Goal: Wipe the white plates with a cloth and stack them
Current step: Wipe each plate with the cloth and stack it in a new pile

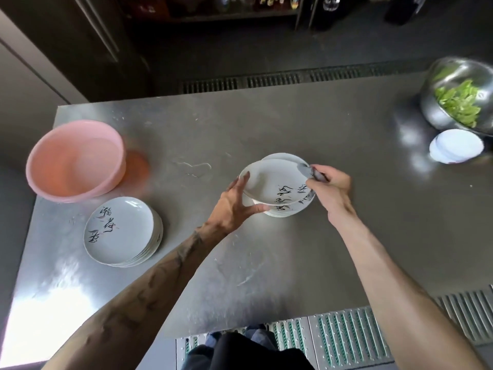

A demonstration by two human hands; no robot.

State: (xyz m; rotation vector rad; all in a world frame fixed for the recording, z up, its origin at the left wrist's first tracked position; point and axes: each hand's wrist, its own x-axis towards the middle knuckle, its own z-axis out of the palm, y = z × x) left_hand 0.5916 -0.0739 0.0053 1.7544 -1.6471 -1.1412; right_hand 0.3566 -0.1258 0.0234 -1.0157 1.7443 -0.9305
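Observation:
My left hand [234, 206] grips the near-left rim of a white plate [269, 180] with black brush writing, held tilted just above a small stack of like plates [286, 210] at the table's middle. My right hand [330, 189] is shut on a grey cloth [306, 170], pressed against the held plate's right rim. A second stack of white plates [120, 233] with the same writing lies to the near left on the steel table [266, 124].
A pink plastic basin [76, 161] sits at the far left by the table's edge. A steel bowl [458, 94] of green vegetables and a small white bowl stack [456, 149] stand at the far right. A water smear [193, 166] lies mid-table.

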